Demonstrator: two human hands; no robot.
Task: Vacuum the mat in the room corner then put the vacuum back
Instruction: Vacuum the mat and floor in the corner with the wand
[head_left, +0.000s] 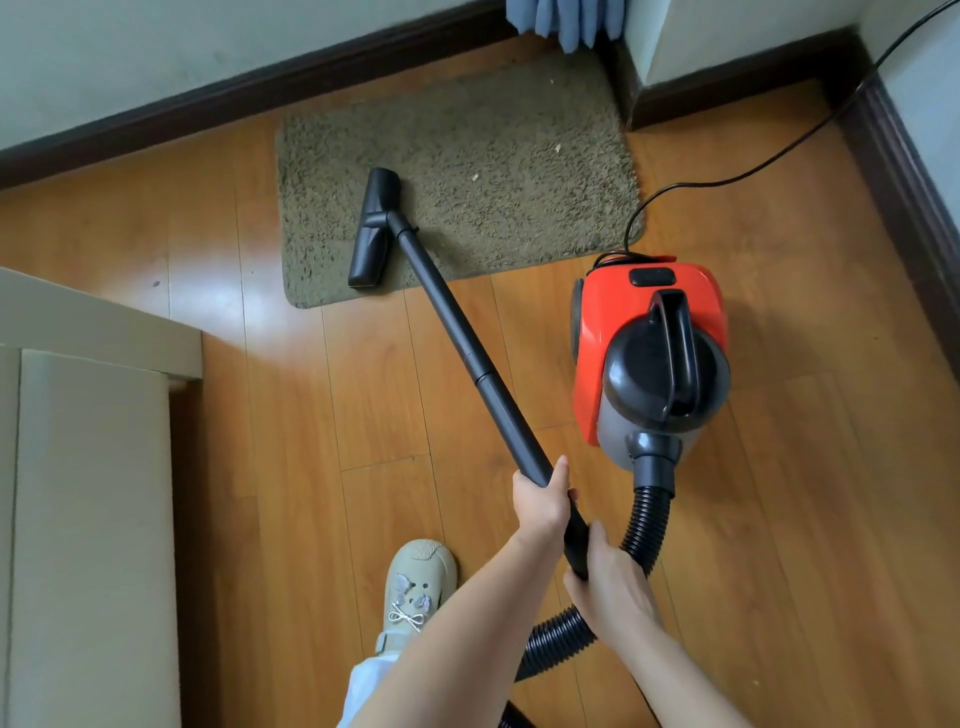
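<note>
Ahead and left of both hands, the mat (457, 182) stretches crosswise; left hand (540, 501), nearer it, and right hand (605, 582) grip the wand (467, 338), its nozzle (375, 228) resting on the mat's left part.

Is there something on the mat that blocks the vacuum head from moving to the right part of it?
Nothing visible blocks it. The vacuum head rests on the left part of the mat; to its right lie only small pale crumbs. The red vacuum body stands off the mat.
</note>
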